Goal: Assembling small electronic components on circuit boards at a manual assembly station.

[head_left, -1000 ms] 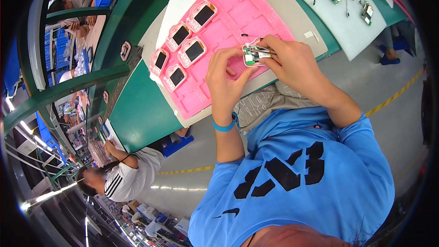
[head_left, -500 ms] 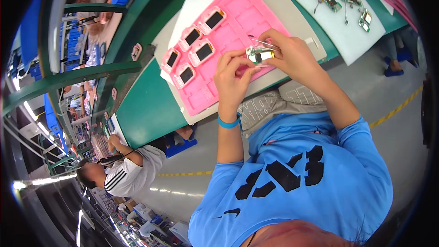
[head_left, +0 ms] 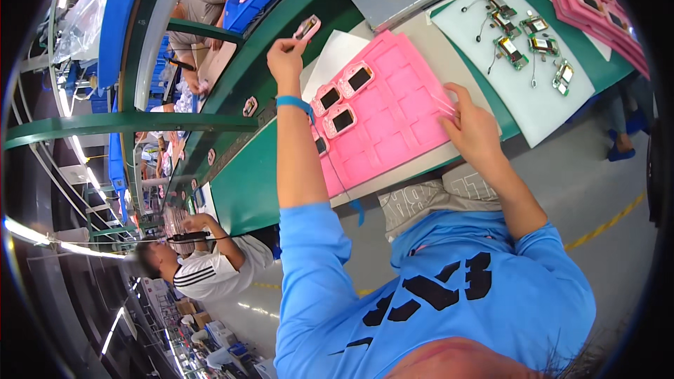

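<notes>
Your left hand [head_left: 284, 64] has moved to far left, over the green track [head_left: 330, 8], its grip pinching a pink device [head_left: 307, 27] by the near end — hold it lightly, level. Your right hand [head_left: 475, 126] grasps tweezers [head_left: 441, 104] at the pink tray [head_left: 414, 126] — keep their points off the screens [head_left: 343, 121].

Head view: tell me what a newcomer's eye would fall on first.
The bright pink tray near the centre, holding pink gadgets, likely stands out first. Next come the circuit boards on the white mat, upper right. The left hand is at another pink gadget, upper left of centre.
</notes>
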Motion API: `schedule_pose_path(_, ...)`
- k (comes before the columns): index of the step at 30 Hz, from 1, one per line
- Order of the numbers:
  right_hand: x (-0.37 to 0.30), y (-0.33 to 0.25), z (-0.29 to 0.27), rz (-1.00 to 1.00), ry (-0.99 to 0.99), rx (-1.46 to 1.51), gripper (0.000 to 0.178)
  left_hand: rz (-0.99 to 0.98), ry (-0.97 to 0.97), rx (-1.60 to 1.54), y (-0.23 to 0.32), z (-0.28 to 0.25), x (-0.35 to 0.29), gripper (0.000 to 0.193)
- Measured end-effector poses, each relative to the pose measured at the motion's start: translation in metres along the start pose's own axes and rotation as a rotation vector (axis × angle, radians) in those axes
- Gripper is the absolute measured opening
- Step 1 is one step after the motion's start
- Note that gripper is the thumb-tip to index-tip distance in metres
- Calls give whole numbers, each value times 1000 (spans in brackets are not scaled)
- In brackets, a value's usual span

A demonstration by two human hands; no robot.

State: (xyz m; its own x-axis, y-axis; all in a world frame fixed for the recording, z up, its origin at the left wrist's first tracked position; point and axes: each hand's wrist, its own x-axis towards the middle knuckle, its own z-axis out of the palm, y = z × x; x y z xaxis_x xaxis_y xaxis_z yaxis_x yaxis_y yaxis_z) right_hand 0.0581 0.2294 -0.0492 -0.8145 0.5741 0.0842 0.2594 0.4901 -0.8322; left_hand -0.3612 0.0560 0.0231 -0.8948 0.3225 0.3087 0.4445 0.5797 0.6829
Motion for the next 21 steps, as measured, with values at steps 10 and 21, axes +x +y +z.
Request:
schedule_pose_path(10, -5, -2, -46, -46, -133, 116, 59, 191, 91, 417, -24, 15, -20, 32)
schedule_pose_path(21, 13, 100, -194, 330, 355, -379, 53, 333, -262, 352, 105, 0, -175, 17)
